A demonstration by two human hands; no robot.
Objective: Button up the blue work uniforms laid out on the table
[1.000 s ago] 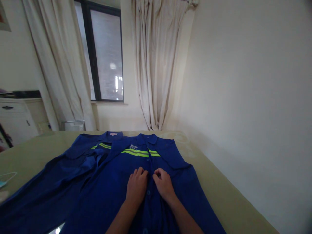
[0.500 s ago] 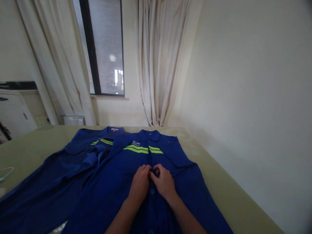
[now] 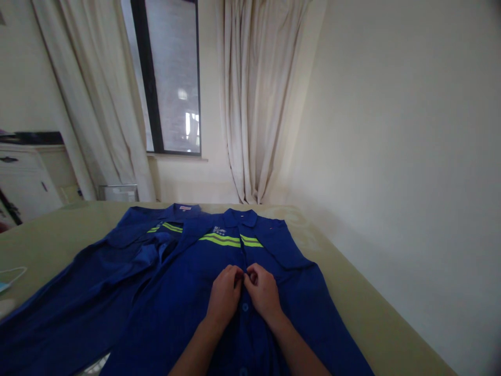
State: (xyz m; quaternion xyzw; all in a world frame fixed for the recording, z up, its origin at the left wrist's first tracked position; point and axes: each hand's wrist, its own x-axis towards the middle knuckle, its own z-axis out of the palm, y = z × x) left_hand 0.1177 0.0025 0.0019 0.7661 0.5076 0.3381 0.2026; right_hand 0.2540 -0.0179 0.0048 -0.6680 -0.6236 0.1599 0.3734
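Note:
A blue work jacket (image 3: 305, 292) with yellow-green reflective stripes lies spread face up, collar at the far end. Both hands meet over its front placket, just below the stripe. My left hand (image 3: 226, 292) is closed, pinching the placket's edge. Opposite it, my right hand (image 3: 263, 290) is closed too, thumb and forefinger pinching the placket from the other side. Whatever lies between the fingertips is too small to make out. Closer to me, a round button (image 3: 245, 307) shows on the placket below the fingers.
A second blue jacket (image 3: 90, 282) lies to the left, partly under the first one's sleeve. Both rest on a pale green table (image 3: 352, 282). A face mask (image 3: 6, 286) is at the left edge. Behind stand curtains (image 3: 258, 104), a window (image 3: 176, 78) and a white cabinet (image 3: 27, 177).
The fingertips have shifted slightly at the placket, and the left fingers curl in a little more. The view has moved slightly; the jackets lie as before.

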